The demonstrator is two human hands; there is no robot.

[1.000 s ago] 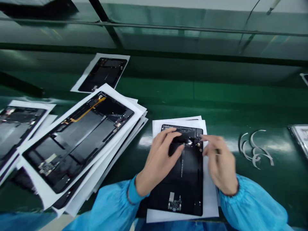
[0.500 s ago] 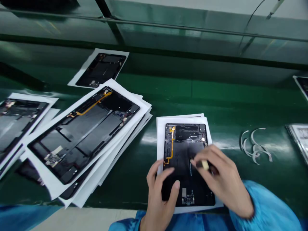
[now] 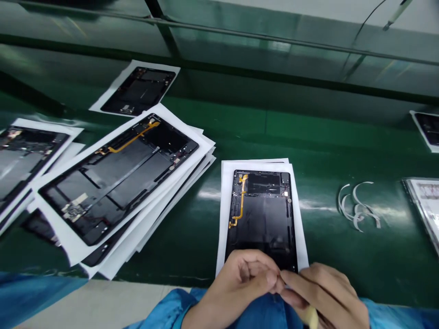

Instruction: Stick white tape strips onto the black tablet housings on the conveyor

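Note:
A black tablet housing (image 3: 264, 219) with an orange flex cable (image 3: 243, 201) lies on white sheets at the front centre. Over its lower edge, my left hand (image 3: 245, 281) is closed, thumb and fingertips pinched on something too small to make out. My right hand (image 3: 318, 290) meets it fingertip to fingertip, also closed, with a pale yellow object (image 3: 311, 316) held in its curled fingers. The hands cover the lower part of the housing.
Left of centre is a stack of sheets with a larger-looking housing (image 3: 120, 178) on top. More housings lie at the far left (image 3: 30, 160), the back (image 3: 140, 90) and the right edge (image 3: 428, 128). Curled white strips (image 3: 358, 210) lie right, near a clear-edged tray (image 3: 416, 196).
My left hand has closed and moved toward the housing's lower edge. My right hand has come down off the housing's middle to meet it. The view has shifted slightly.

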